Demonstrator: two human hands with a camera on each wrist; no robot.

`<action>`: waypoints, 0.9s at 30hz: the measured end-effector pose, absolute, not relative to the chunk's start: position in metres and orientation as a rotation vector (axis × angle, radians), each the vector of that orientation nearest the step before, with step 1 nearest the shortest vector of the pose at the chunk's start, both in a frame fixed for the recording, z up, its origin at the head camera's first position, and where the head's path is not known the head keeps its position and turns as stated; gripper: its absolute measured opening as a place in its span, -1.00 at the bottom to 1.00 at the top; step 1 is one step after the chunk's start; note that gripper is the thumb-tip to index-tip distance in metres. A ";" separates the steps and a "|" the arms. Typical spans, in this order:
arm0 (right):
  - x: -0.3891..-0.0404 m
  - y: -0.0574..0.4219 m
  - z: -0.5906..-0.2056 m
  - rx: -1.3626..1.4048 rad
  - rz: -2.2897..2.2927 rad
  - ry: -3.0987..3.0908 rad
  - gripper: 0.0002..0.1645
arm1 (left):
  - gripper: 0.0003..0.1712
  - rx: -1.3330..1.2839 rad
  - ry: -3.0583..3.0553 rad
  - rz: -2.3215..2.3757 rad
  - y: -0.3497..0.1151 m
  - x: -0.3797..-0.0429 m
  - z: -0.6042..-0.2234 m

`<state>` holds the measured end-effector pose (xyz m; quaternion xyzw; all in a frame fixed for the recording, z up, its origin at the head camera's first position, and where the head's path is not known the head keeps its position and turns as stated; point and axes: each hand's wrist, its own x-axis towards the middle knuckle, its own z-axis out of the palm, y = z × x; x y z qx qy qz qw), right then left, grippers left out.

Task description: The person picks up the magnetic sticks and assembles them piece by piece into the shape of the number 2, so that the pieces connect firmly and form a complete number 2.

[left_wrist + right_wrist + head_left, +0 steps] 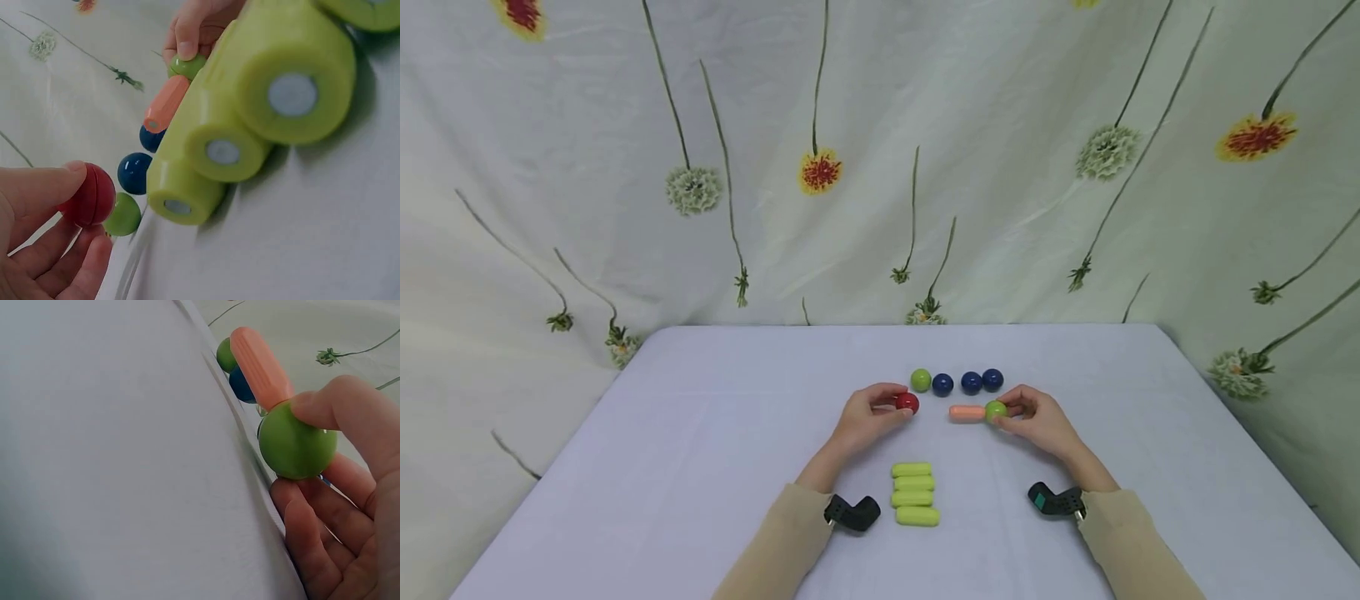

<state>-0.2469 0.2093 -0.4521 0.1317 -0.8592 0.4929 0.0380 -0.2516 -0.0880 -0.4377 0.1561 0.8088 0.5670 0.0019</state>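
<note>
My left hand (867,417) pinches a red ball (907,403) between thumb and fingers; a seam around the ball (95,195) shows in the left wrist view. With thumb and fingertips my right hand (1037,421) grips a green ball (297,440). An orange ribbed rod (967,413) is joined end-on to that green ball and points left toward the red one. A gap separates the rod's free end from the red ball. In the left wrist view that free end of the orange rod (166,104) shows a small round spot.
Behind the hands, another green ball (921,380) and several dark blue balls (972,382) sit in a loose row. Several yellow-green rods (913,498) lie stacked side by side between the forearms, with grey discs in their ends. A white cloth covers the table (700,467).
</note>
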 end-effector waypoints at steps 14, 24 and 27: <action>-0.249 0.208 -0.457 0.365 1.554 -2.607 -0.67 | -0.59 0.510 2.500 1.756 -0.079 -0.251 -0.453; -0.229 0.194 -0.426 0.378 1.537 -2.620 -0.73 | -0.60 0.546 2.523 1.740 -0.076 -0.239 -0.443; -0.227 0.193 -0.423 0.369 1.538 -2.622 -0.73 | -0.61 0.559 2.522 1.710 -0.076 -0.236 -0.439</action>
